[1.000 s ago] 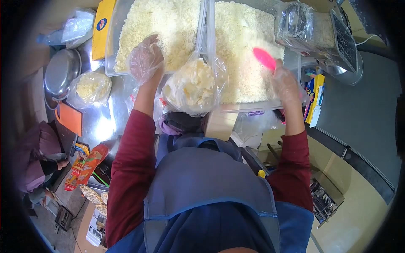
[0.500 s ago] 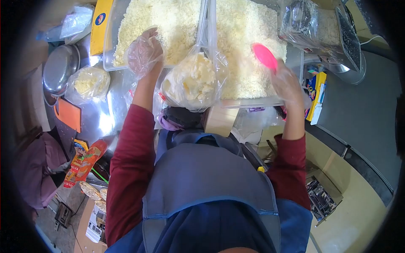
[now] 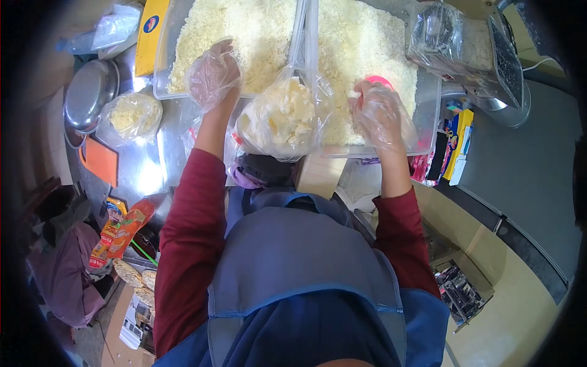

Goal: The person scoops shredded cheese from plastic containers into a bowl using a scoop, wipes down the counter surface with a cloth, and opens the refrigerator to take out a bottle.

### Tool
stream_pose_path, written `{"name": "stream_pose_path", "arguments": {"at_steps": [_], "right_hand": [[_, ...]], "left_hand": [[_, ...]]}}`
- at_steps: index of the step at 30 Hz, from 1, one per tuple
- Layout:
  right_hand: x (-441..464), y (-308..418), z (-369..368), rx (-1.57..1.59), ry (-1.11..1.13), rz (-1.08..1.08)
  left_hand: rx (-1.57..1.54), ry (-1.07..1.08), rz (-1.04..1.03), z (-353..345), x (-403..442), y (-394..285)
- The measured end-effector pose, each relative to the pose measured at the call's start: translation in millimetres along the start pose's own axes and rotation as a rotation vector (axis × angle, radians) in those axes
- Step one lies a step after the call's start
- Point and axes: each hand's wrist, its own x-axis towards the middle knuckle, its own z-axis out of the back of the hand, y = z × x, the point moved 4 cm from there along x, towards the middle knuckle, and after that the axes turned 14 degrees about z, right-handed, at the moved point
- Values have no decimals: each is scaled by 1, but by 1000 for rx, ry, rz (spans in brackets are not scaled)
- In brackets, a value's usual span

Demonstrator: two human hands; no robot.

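Note:
My left hand point(image 3: 212, 74), in a clear plastic glove, hovers over the near part of the left tub point(image 3: 160, 82) of pale, grated, cheese-like crumbs point(image 3: 244, 30). Its fingers look loosely apart, and I see nothing in them. My right hand point(image 3: 380, 115), also gloved, is closed on a pink scoop point(image 3: 379, 80) above the right tub point(image 3: 422, 145) of similar crumbs point(image 3: 348, 37). Only the scoop's far edge shows; its handle is hidden by my hand. Between my hands, at the tubs' near edge, sits a clear bag point(image 3: 278, 119) of creamy pale lumps.
Left of the tubs are a smaller bag of crumbs point(image 3: 128, 119), a metal bowl point(image 3: 92, 95), an orange board point(image 3: 99, 160) and a yellow box point(image 3: 151, 37). A plastic-wrapped machine point(image 3: 452, 37) stands at the right, with packets point(image 3: 458, 144) below it.
My right hand has moved left and inward over the right tub with the pink scoop, which is now mostly covered by the hand. My left hand has barely moved.

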Motion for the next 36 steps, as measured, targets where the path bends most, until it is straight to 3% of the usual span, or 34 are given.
{"name": "stream_pose_path", "arguments": {"at_steps": [2, 4, 7, 11, 13, 14, 16, 20, 23, 25, 27, 28, 30, 36], "right_hand": [[5, 11, 11, 1, -23, 55], [7, 18, 37, 243, -165, -63], [4, -1, 31, 321, 50, -194], [1, 15, 49, 649, -76, -334], [14, 45, 82, 566, -323, -98], [17, 56, 88, 571, -323, -96], [26, 82, 95, 467, -257, 130], [29, 99, 81, 400, -158, 267], [19, 76, 89, 541, -135, 95], [-1, 36, 91, 270, -236, -84], [-39, -11, 65, -247, 96, -305], [-45, -18, 56, -251, 95, -304], [-54, -35, 33, -244, 352, -399], [-69, -61, 6, -13, 294, -380]], "left_hand": [[13, -27, -45, 2, -1, -3], [7, -16, -23, 6, -2, -8], [-69, 33, -20, 4, -5, -6], [-169, 30, -51, -3, -1, 3], [-194, 51, -49, -2, -1, 1], [-223, 73, -41, -2, -2, 0], [-150, 60, -18, -1, -1, -2], [-88, 32, -11, 1, -2, -3], [-157, 45, -20, 2, -4, -4], [-165, 35, -30, 1, -4, -4], [-174, 15, -35, 1, -2, -1], [-155, 7, -44, -2, -2, 1], [-144, 2, -53, -3, -2, 0], [-143, 74, -7, 0, -2, -2]]}}
